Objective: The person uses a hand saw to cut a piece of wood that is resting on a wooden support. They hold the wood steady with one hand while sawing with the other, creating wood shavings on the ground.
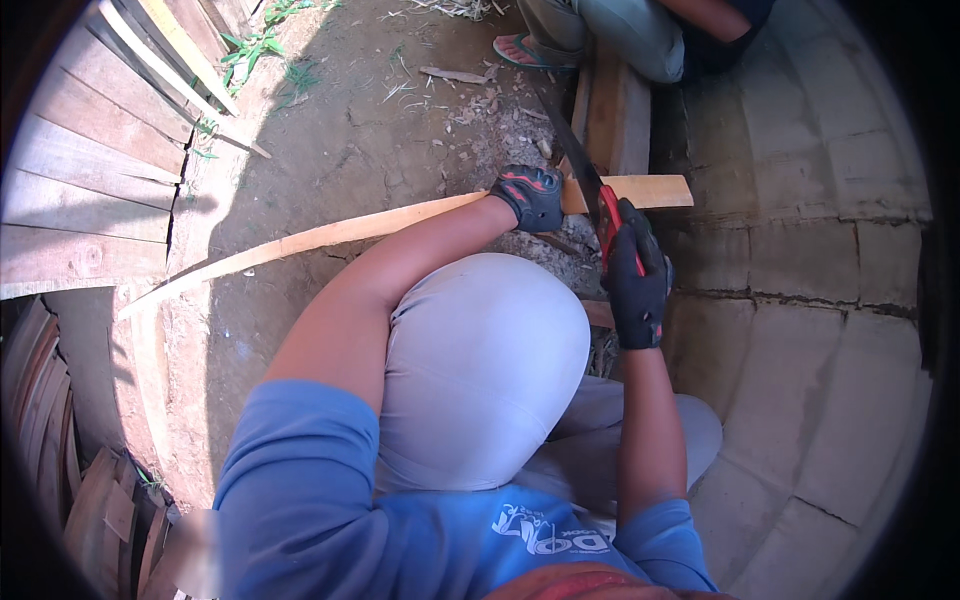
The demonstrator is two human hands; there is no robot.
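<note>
Your wooden strip (400, 219) lies across the beam (620, 120), long axis running left-right, right end a bit farther from you, left end bending toward lower left. Your left hand (528, 196), gloved, grips it just left of the blade. Your right hand (638, 275), gloved, is wrapped around the red handle of the saw (586, 168); blade crosses the strip near its right end, tip pointing away and left. Dirt ground (340, 130), partly shaded; blockwork (800, 260) on your right. Planks (90, 190) far left. Co-worker's leg (630, 35) crowds the beam's far end.
</note>
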